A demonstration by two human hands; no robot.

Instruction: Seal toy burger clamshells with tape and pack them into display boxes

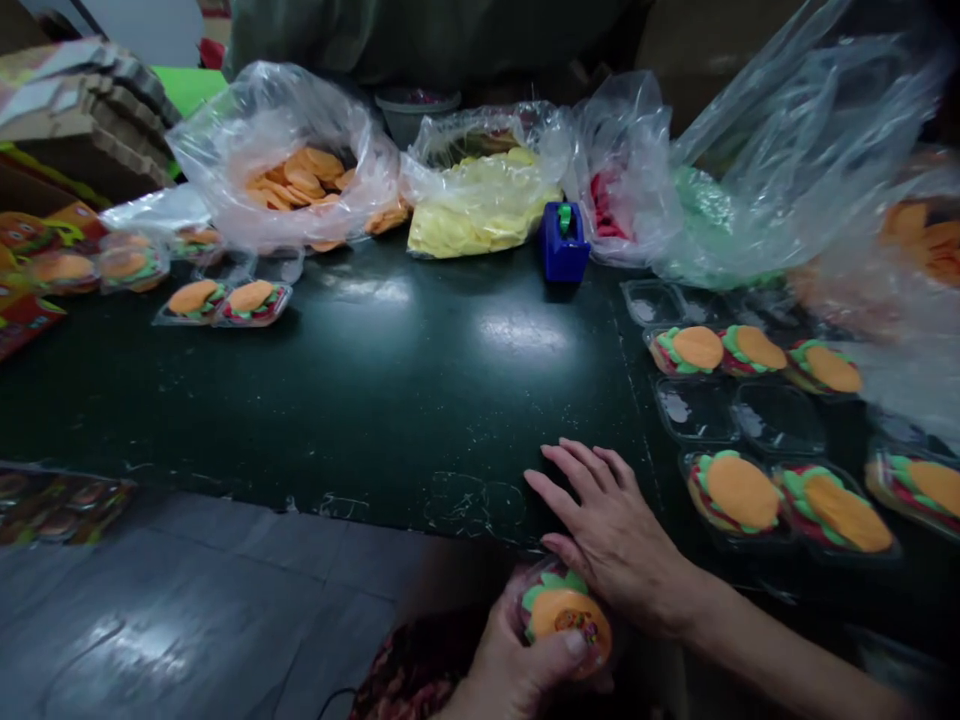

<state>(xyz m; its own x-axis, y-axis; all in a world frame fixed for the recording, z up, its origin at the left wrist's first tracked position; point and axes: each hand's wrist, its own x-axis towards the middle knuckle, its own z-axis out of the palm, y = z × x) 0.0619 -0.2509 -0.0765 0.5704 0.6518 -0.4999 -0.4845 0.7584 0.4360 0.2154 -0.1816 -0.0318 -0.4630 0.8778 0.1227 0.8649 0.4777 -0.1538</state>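
Observation:
Near the table's front edge, my left hand (517, 660) is wrapped round a clear plastic clamshell pack with a toy burger (559, 605) in it. Its orange bun carries a small printed sticker (581, 625), and my thumb presses by it. Green and dark red layers show at the pack's far side. My right hand (611, 515) lies just above the pack with fingers spread over the dark green tabletop (420, 400), holding nothing. Whether its thumb side touches the pack I cannot tell.
Several burger packs with raised lids (735, 490) stand at the right. Two packs (225, 300) sit at the left. Along the back are bags of orange pieces (300, 180) and yellow pieces (480, 210), a blue tape dispenser (565, 250), and stacked cardboard (82, 120).

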